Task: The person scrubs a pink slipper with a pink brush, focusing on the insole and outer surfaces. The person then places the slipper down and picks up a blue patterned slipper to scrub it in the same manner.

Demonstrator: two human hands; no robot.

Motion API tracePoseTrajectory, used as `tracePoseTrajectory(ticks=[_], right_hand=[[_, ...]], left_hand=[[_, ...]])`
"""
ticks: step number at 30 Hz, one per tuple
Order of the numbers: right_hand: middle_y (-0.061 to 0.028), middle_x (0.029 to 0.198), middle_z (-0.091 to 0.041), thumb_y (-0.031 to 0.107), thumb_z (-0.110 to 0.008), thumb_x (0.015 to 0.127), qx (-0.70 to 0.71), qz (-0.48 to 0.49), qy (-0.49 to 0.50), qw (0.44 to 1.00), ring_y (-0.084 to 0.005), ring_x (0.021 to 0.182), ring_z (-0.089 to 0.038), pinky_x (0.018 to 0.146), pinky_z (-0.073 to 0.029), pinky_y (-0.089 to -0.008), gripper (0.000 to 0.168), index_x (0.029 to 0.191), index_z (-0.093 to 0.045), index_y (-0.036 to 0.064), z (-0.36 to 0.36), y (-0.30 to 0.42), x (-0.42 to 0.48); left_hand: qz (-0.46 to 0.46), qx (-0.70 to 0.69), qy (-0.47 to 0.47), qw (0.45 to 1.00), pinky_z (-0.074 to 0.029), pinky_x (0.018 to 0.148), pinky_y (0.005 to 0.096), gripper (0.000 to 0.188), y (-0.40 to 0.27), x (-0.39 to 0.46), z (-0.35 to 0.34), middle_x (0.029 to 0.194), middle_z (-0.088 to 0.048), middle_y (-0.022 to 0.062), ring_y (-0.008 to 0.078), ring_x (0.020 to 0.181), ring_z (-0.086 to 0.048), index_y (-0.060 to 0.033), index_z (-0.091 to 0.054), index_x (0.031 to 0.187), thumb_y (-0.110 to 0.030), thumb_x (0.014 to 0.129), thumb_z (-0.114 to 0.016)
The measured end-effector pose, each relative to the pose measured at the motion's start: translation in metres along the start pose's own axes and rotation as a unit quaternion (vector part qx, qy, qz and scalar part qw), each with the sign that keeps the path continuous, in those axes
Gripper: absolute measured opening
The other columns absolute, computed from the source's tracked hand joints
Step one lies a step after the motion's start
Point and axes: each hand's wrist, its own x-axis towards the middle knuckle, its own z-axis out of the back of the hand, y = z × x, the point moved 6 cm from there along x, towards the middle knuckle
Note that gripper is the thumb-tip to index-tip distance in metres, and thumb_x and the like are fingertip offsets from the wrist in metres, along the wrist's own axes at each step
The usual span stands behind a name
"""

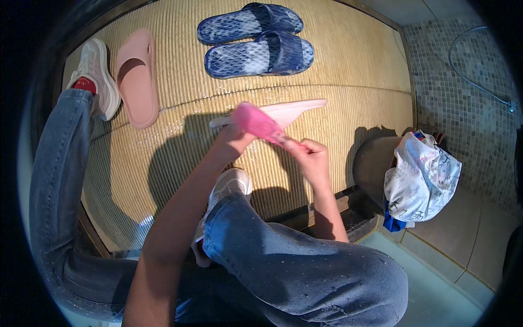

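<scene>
My right hand (312,157) grips the handle of a pink brush (255,120), whose head is blurred. Behind that brush head is a pale pink slide slipper (292,112), tilted up on its side just over the ribbed mat. My left hand (235,141) holds the slipper near its left part; the brush hides most of those fingers. A second pink slide slipper (141,88) lies sole down at the left, close beside my shod foot (96,73).
Two blue-and-white patterned slide slippers (259,55) lie side by side on the wet ribbed mat (355,61). At right, a white printed cloth (425,180) drapes over a dark rounded object (374,159). A shower hose (470,75) hangs against the mosaic wall (433,53).
</scene>
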Motion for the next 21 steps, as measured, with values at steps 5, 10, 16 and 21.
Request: tracePoseTrajectory(ticks=[5,10,16,21], right_hand=[[0.0036,0.052,-0.044,0.021,-0.08,0.079,-0.134,0.087,-0.025,0.987,-0.0047,0.052,-0.036,0.045,-0.029,-0.0239,0.04,0.055,-0.053,0.003,-0.013,0.032,-0.011],[0.0075,0.055,-0.045,0.011,-0.076,0.082,-0.026,0.04,-0.097,0.994,-0.0014,0.052,-0.035,0.046,-0.026,-0.0208,0.033,0.056,-0.056,0.005,0.063,-0.005,0.012],[0.0064,0.053,-0.045,0.022,-0.07,0.089,0.093,-0.055,-0.19,0.976,-0.0022,0.046,-0.034,0.042,-0.021,-0.0214,0.037,0.057,-0.058,0.007,0.096,-0.065,0.008],[0.0073,0.054,-0.045,0.015,-0.072,0.087,0.06,-0.033,-0.073,0.995,-0.0018,0.051,-0.037,0.045,-0.025,-0.0212,0.034,0.058,-0.057,0.006,0.022,-0.026,-0.006]], left_hand=[[-0.053,-0.123,-0.008,0.991,-0.052,0.082,0.0336,0.028,-0.016,0.001,-0.003,0.098,-0.068,0.0092,0.0182,0.095,-0.063,-0.0003,-0.061,0.111,-0.023,0.094,-0.06],[0.045,-0.092,-0.01,0.995,-0.05,0.086,0.0319,0.04,-0.009,-0.001,-0.002,0.108,-0.068,0.0129,0.02,0.098,-0.065,0.0011,-0.059,0.118,-0.029,0.091,-0.064],[0.109,-0.081,-0.007,0.991,-0.05,0.086,0.0315,0.043,-0.021,-0.006,-0.003,0.108,-0.069,0.0134,0.0201,0.097,-0.065,0.0005,-0.059,0.119,-0.031,0.09,-0.065],[0.084,-0.08,-0.033,0.993,-0.048,0.089,0.032,0.036,-0.001,-0.01,-0.004,0.111,-0.066,0.012,0.0206,0.102,-0.062,-0.0014,-0.06,0.119,-0.026,0.092,-0.063]])
